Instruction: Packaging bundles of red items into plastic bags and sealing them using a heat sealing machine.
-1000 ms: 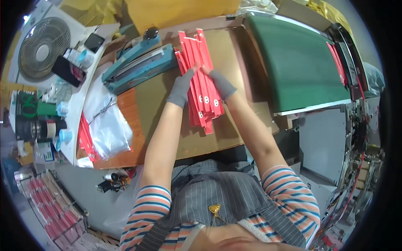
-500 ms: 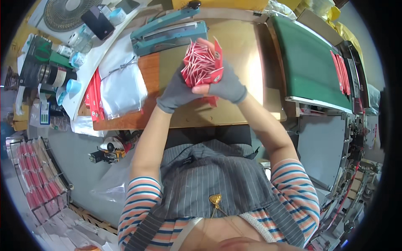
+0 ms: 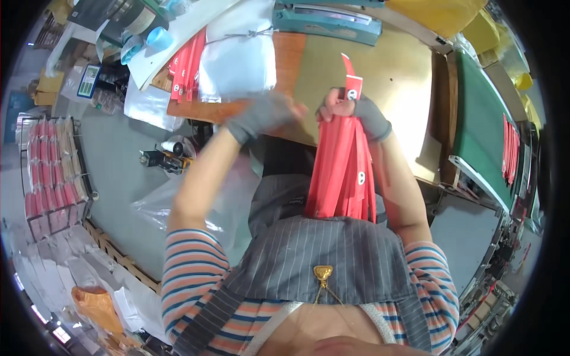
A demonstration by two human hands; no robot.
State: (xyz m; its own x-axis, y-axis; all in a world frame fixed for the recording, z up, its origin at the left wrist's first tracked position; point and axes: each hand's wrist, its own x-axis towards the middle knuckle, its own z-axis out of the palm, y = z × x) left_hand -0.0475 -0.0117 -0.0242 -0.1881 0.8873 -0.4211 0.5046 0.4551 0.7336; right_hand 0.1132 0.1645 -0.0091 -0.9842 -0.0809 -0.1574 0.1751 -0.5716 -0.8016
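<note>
My right hand [image 3: 350, 110] is closed round the upper part of a bundle of long, narrow red paper sleeves [image 3: 341, 169]. The bundle hangs down from my fist in front of my apron, its lower ends fanned a little. Above the fist stick out one or two sleeve ends, one with a round black-and-white mark. My left hand [image 3: 267, 115] is off to the left of the bundle, apart from it, over the table's front edge. Motion smears its fingers. Both hands wear grey fingerless gloves.
Clear plastic bags [image 3: 237, 65] tied with a cord lie on the table, beside more red sleeves [image 3: 189, 65]. A teal bag sealer [image 3: 326, 25] stands at the back. On the right is a green board [image 3: 475, 113] with red strips. A rack of red packs [image 3: 50, 172] stands far left.
The bundle was upright between both hands, ends facing up; now it hangs from my right hand. My left hand has let go and moved left. The view has shifted.
</note>
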